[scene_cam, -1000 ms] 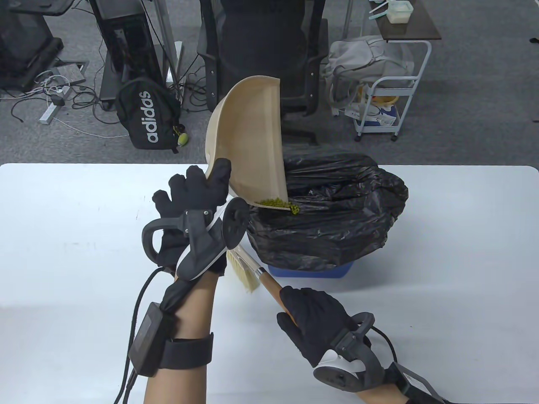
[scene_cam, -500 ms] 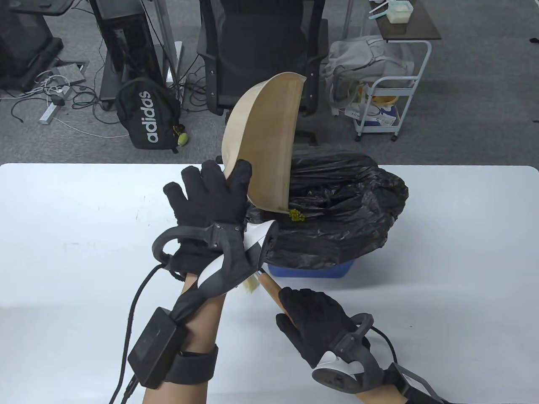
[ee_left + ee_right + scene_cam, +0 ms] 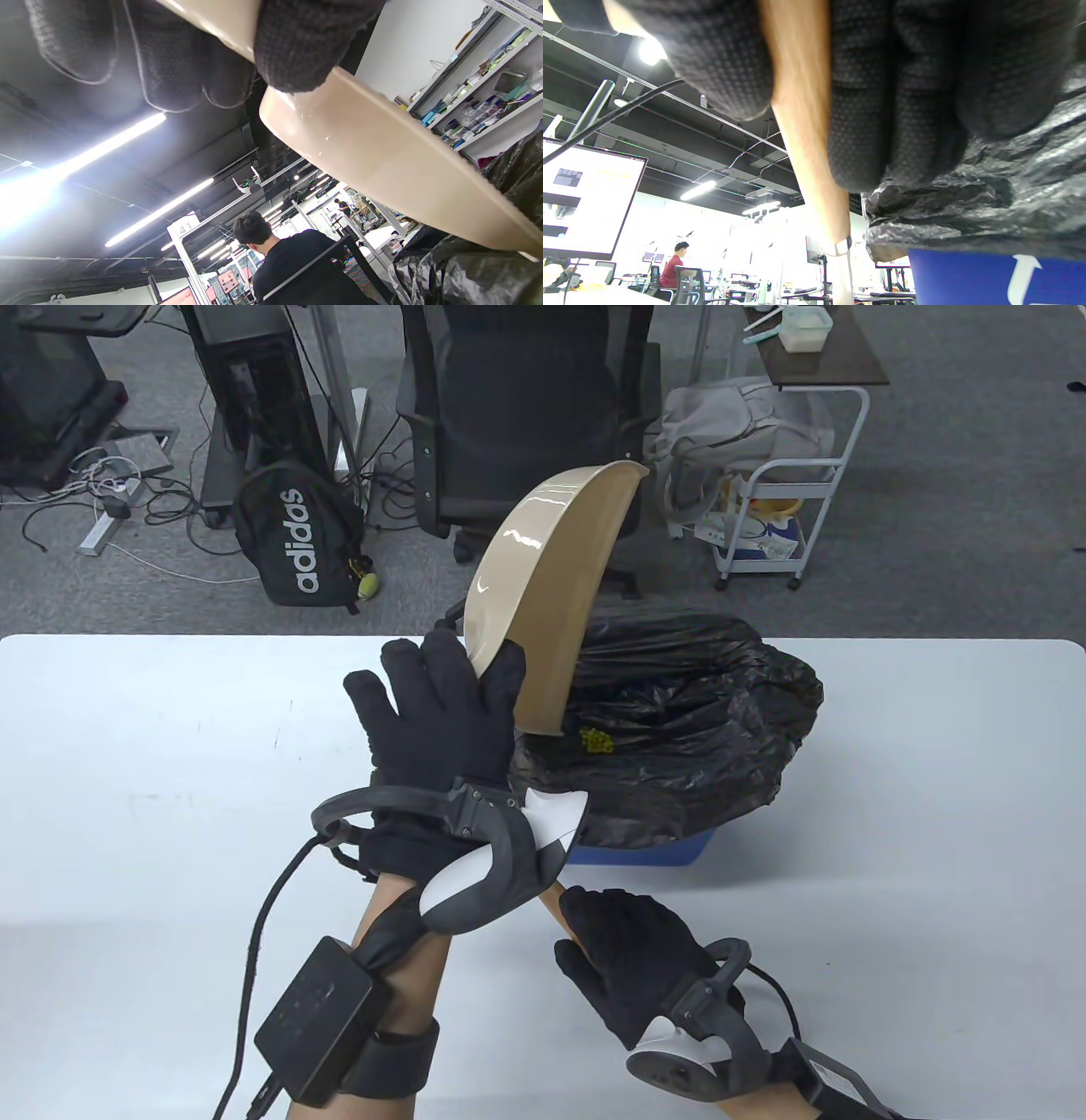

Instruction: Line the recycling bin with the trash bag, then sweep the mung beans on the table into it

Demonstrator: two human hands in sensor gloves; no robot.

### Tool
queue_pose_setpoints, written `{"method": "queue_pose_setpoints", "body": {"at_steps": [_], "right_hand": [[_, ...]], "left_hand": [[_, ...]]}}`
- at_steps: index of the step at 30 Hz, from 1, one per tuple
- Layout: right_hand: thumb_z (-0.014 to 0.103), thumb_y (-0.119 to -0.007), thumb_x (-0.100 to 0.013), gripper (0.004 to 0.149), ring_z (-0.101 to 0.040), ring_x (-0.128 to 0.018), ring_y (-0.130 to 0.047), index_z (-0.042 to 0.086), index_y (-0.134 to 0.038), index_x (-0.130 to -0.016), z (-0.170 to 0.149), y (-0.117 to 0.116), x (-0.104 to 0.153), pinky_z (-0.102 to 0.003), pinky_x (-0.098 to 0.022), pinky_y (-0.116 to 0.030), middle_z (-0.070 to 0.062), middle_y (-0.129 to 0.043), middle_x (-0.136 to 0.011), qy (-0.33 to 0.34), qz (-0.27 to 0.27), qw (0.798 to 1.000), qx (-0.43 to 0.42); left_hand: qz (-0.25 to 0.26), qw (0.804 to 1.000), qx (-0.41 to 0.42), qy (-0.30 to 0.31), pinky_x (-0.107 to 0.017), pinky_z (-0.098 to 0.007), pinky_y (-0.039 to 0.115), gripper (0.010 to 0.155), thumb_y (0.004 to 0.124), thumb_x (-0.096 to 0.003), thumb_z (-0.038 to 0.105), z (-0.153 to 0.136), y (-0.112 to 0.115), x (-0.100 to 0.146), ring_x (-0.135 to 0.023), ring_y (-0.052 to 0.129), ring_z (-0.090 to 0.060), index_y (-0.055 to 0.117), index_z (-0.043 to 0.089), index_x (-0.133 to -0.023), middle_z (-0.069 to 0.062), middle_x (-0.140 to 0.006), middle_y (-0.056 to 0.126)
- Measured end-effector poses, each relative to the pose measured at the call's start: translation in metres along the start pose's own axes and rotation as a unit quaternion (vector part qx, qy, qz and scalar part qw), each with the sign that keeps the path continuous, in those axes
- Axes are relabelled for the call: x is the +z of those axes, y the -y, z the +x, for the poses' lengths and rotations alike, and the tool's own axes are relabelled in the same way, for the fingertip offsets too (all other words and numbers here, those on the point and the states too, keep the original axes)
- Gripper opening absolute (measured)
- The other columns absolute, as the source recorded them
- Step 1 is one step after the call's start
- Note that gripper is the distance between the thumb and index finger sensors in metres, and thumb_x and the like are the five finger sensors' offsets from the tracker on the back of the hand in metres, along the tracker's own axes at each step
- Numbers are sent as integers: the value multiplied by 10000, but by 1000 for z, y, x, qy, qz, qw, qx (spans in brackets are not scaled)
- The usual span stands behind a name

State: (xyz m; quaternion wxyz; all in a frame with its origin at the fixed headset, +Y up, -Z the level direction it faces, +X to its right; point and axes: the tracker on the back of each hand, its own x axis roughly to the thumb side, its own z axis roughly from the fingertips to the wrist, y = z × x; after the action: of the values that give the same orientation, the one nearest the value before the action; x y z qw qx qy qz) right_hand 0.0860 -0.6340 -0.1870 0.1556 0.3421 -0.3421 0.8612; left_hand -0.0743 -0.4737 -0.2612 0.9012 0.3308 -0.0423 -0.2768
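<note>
The mung beans [image 3: 596, 740] are mid-drop into the black trash bag [image 3: 679, 729] lining the blue recycling bin [image 3: 645, 853], which sits right of the table [image 3: 153, 780] middle. The dustpan [image 3: 551, 594] is tipped steeply, its low edge over the bag's mouth at its 9 o'clock, so everything slides out. The left hand [image 3: 441, 721] grips the pan's near end. The right hand [image 3: 632, 954], at the bin's 6 o'clock, is wrapped around the brush handle [image 3: 806, 140], parked low out of the way.

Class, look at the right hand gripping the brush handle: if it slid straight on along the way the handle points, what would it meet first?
Most likely the left hand's tracker, which crosses over the brush handle just ahead of the right hand; the blue bin lies close beyond. Depth is unclear, so it might pass underneath.
</note>
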Motion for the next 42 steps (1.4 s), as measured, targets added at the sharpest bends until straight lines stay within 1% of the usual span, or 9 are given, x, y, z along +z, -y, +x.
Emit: {"method": "queue_pose_setpoints", "body": {"at_steps": [10,12,15,17,20,24,34,39,42], "right_hand": [[359,-839,-487,556,-442,-517,-1074,-36,-870,-876,3,0,0,-560,-374,-893,-246,-1053,-612,7,1,1000,3],[359,-840,-486,557,-443,-516,-1074,-37,-870,-877,4,0,0,-562,-374,-892,-247,-1053,-611,7,1,1000,3],[358,-839,-487,556,-443,-516,-1074,-38,-870,-876,4,0,0,-561,-373,-893,-247,-1053,-611,7,1,1000,3],[358,-839,-487,556,-444,-515,-1075,-38,-870,-876,4,-1,1,-562,-373,-892,-249,-1053,-612,7,2,1000,3],[358,-839,-487,558,-445,-516,-1074,-41,-870,-876,4,-1,0,-562,-373,-893,-249,-1053,-612,6,2,1000,3],[357,-838,-488,558,-444,-516,-1074,-43,-869,-876,4,-1,1,-562,-374,-892,-250,-1052,-613,6,3,1000,3],[360,-838,-487,562,-443,-515,-1075,-48,-870,-872,3,-2,1,-561,-373,-893,-246,-1055,-609,5,2,1000,3],[360,-837,-488,561,-442,-515,-1075,-48,-870,-872,3,-2,0,-561,-373,-893,-247,-1054,-610,4,2,1000,3],[361,-837,-487,562,-441,-515,-1075,-48,-870,-872,3,-2,1,-560,-373,-893,-247,-1055,-608,5,2,1000,3]], "left_hand": [[3,1000,-4,-2,-602,-766,735,577,855,-512,206,-4,0,2,-898,895,-532,722,318,-1063,-213,-1041,853],[-1,1000,8,-8,-604,-765,735,576,854,-513,207,-7,1,3,-898,896,-529,723,319,-1062,-212,-1040,853],[-30,996,69,-39,-603,-764,737,577,856,-510,209,-17,5,3,-898,898,-527,727,320,-1061,-211,-1037,860],[-57,989,124,-59,-605,-765,734,571,858,-509,206,-26,10,3,-904,893,-526,741,319,-1056,-209,-1036,864],[-104,966,217,-96,-604,-776,724,570,862,-508,200,-42,20,5,-908,887,-534,751,307,-1057,-217,-1033,869],[-129,943,279,-131,-603,-781,715,568,866,-508,197,-61,30,9,-904,887,-538,758,299,-1056,-220,-1028,875],[-164,902,354,-187,-596,-789,710,565,870,-507,190,-94,51,24,-893,891,-547,770,284,-1055,-235,-1019,881],[-179,886,373,-209,-592,-790,711,565,872,-507,189,-108,66,38,-889,892,-549,772,278,-1056,-238,-1016,883],[-186,882,371,-222,-590,-791,710,565,873,-506,187,-116,76,48,-885,894,-554,774,272,-1055,-242,-1014,884]]}}
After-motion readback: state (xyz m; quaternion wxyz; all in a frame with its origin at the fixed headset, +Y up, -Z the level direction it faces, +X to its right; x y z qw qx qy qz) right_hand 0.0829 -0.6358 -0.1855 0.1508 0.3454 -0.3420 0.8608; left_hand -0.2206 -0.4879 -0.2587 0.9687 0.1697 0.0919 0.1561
